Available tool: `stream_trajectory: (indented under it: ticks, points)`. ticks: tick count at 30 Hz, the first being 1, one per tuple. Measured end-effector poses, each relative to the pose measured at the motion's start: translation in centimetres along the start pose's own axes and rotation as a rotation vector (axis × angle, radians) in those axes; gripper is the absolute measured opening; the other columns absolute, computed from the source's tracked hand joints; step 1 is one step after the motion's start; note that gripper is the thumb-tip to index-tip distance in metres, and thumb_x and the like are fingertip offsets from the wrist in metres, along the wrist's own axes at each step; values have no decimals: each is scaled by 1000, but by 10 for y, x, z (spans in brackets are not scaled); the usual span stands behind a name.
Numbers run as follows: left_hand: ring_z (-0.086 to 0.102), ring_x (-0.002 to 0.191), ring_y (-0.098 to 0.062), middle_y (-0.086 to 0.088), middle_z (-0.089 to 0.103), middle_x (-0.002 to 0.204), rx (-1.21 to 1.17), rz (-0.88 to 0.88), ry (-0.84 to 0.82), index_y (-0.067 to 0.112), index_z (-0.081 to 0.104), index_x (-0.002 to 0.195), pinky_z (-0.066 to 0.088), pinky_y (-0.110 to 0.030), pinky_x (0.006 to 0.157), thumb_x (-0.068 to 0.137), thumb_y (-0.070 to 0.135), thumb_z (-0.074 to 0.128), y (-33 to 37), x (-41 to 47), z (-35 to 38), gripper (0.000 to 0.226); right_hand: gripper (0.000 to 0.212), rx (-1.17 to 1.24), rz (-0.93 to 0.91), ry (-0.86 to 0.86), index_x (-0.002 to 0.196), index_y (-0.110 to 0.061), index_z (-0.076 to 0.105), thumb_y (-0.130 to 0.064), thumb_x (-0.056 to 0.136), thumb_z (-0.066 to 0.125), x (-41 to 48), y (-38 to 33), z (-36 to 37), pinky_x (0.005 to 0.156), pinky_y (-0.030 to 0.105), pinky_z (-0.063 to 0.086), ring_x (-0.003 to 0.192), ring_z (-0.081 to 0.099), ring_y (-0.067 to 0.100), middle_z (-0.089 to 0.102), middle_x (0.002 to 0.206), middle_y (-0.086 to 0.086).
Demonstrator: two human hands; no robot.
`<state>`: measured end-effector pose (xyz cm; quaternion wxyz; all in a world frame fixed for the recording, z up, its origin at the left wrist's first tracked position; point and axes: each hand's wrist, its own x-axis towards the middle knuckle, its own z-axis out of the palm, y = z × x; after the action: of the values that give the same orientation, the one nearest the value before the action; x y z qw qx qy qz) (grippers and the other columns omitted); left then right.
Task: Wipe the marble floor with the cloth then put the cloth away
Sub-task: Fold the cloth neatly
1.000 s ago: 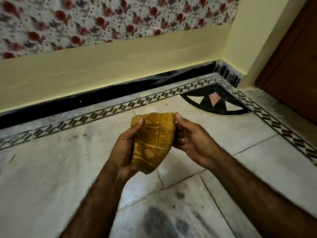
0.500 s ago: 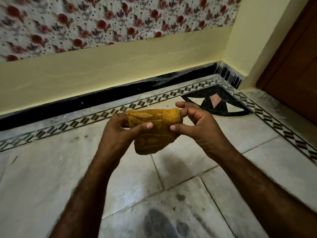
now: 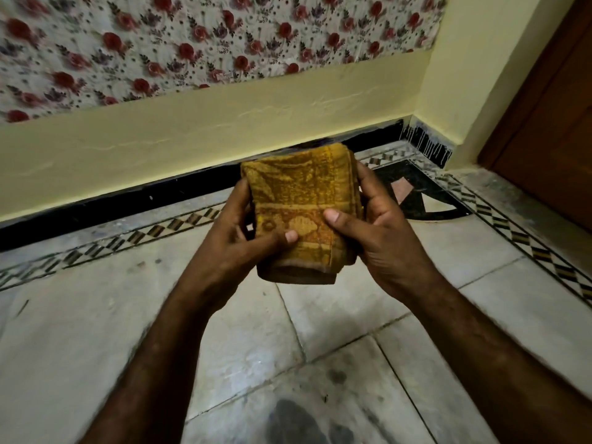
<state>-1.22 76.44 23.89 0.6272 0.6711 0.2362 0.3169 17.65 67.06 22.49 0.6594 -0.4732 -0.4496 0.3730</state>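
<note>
I hold the folded yellow cloth [image 3: 298,193] in the air between both hands, above the marble floor [image 3: 64,331] and not touching it. My left hand [image 3: 234,251] grips its left edge with the thumb pressed across the near face. My right hand [image 3: 384,248] grips the right edge, thumb on the face too, fingers curled behind. The cloth's patterned side faces me. Beyond it a black skirting [image 3: 128,200] runs under flowered wallpaper [image 3: 160,43]. A chequered border [image 3: 128,241] lines the floor, a brown door [image 3: 551,139] stands far right, and a dark smudge [image 3: 298,421] lies near me.
</note>
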Motion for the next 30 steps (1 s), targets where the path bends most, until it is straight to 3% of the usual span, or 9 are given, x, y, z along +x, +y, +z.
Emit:
stream_trajectory:
  ticks: [4, 7, 10, 12, 16, 19, 24, 28, 30]
  points:
    - [65, 121, -30, -2, 65, 131, -88, -120, -83, 42, 43, 143, 58, -55, 93, 76, 6, 77, -15, 2, 0, 83, 64, -8, 106, 20, 150, -36, 44, -6, 98, 65, -1, 12, -6, 98, 47, 60, 125, 64, 15, 62, 139, -6]
    - [65, 120, -36, -10, 62, 135, -126, -186, -89, 45, 44, 142, 58, -58, 91, 75, 4, 78, -28, 7, -2, 86, 78, -33, 161, -62, 147, -44, 44, -6, 87, 76, -1, 17, -13, 89, 43, 63, 119, 67, 13, 68, 128, -14]
    - [65, 118, -41, -13, 62, 135, -140, -254, -100, 50, 45, 140, 55, -67, 91, 73, 3, 79, -44, 15, -6, 89, 85, -37, 233, -140, 138, -53, 46, -7, 74, 79, 2, 25, -24, 94, 60, 59, 120, 68, 17, 70, 125, -18]
    - [66, 117, -41, -15, 63, 134, -163, -297, -102, 51, 45, 140, 53, -70, 92, 73, 1, 77, -56, 22, -9, 90, 93, -54, 289, -172, 142, -54, 43, 0, 75, 80, 6, 33, -31, 95, 70, 53, 122, 67, 22, 68, 130, -15]
    - [67, 118, -35, -7, 68, 131, -232, -364, -80, 47, 51, 136, 58, -62, 88, 80, 11, 78, -79, 43, -1, 72, 101, -23, 369, -195, 144, -51, 39, 17, 78, 75, 18, 54, -48, 95, 57, 59, 122, 68, 20, 68, 132, -14]
    - [70, 114, -31, -4, 72, 123, -290, -428, 0, 40, 60, 128, 59, -58, 89, 84, 15, 76, -95, 71, 6, 53, 101, -6, 428, -160, 142, -52, 41, 20, 78, 70, 36, 70, -60, 97, 57, 57, 122, 68, 21, 69, 131, -14]
    - [68, 115, -29, -6, 70, 125, -240, -414, 27, 38, 57, 134, 60, -48, 89, 71, 7, 83, -86, 111, -1, 76, 106, 40, 488, -75, 151, -46, 36, 23, 78, 68, 69, 60, -61, 98, 56, 57, 126, 65, 25, 67, 136, -8]
    - [67, 117, -28, -6, 68, 126, -227, -398, -6, 37, 53, 137, 60, -43, 88, 68, 1, 82, -26, 134, -22, 84, 106, 66, 493, -84, 156, -42, 33, 19, 78, 73, 103, 9, -45, 98, 56, 57, 130, 63, 28, 63, 144, -2]
    - [66, 119, -27, -6, 68, 127, -228, -396, -14, 36, 50, 138, 60, -44, 90, 67, -1, 81, 21, 139, -31, 86, 103, 68, 489, -75, 153, -43, 35, 19, 78, 70, 119, -32, -32, 96, 49, 59, 129, 64, 24, 65, 142, -5]
